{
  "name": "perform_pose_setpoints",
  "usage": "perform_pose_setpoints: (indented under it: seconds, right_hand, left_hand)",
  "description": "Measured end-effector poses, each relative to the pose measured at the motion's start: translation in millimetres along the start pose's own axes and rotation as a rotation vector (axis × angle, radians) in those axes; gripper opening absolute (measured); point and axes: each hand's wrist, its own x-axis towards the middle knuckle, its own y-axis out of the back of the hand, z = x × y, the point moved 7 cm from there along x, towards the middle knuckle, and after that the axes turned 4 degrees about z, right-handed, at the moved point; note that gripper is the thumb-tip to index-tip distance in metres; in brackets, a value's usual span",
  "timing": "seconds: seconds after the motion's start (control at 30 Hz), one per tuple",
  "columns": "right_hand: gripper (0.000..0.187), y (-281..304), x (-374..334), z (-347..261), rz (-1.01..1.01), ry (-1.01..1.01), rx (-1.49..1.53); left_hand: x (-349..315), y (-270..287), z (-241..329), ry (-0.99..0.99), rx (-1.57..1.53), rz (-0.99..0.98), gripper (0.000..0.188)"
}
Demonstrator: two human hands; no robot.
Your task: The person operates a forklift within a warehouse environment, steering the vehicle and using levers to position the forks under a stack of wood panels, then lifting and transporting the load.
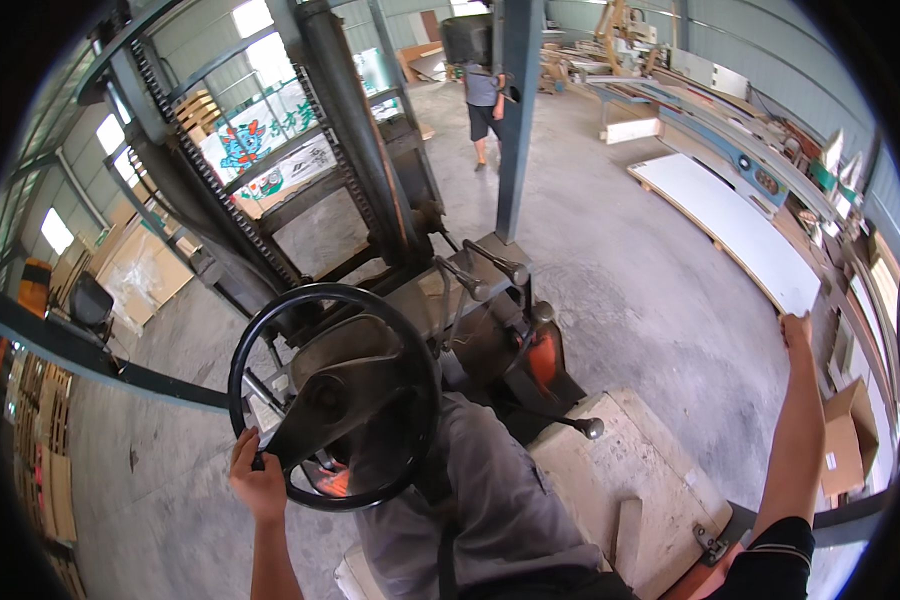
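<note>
I sit at the controls of a forklift. My left hand (257, 477) is closed around the lower left of the black steering wheel (428, 345), where a dark knob seems to show between the fingers. My right arm reaches far out to the right, away from the controls. At its end my right hand (796, 329) has its fingers curled in; whether anything is inside them is too small to make out. Control levers with round knobs (477, 289) stand right of the wheel. Another lever (588, 428) lies beside my grey-trousered leg.
The forklift's mast (355, 130) rises ahead, with a blue-grey post (515, 140) beside it. A person (484, 105) stands beyond the post. A long white board (730, 222) lies to the right, near woodworking machinery (710, 130). Wooden pallets (55, 430) are stacked at left; a cardboard box (848, 440) stands at right.
</note>
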Motion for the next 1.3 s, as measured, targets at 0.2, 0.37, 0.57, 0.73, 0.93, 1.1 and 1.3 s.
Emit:
perform_pose_setpoints:
  seconds: [0.2,0.37,0.57,0.73,0.93,1.1,1.3]
  right_hand:
    - [0.034,13.4,22.6,20.2,-0.003,-0.073,0.124]
    - [0.050,18.3,3.0,2.3,-0.002,-0.119,0.129]
    - [0.082,37.9,23.0,9.5,-0.012,-0.013,-0.071]
    - [0.070,-31.8,-118.3,-98.1,-0.127,0.261,-0.095]
    - [0.050,-167.1,-330.3,-128.4,-0.744,0.686,-0.245]
    - [0.033,-186.1,-467.6,-43.4,-0.822,1.053,-0.439]
    - [0.018,-224.1,-463.1,-47.5,-0.572,1.163,-0.359]
  left_hand:
    - [-16.6,-11.8,-23.5,-0.043,0.112,-0.044,0.036]
    - [-26.5,-19.9,3.2,0.162,0.158,-0.151,0.037]
    - [-31.5,-33.8,9.4,-0.047,0.102,-0.131,0.034]
    - [-43.0,-16.4,27.8,-0.038,0.191,-0.073,0.030]
    - [-44.8,-19.9,38.8,-0.056,0.164,-0.046,0.028]
    - [-43.4,-24.4,13.2,-0.033,0.070,-0.038,0.028]
    - [-43.1,-25.1,13.4,-0.088,0.117,0.002,0.027]
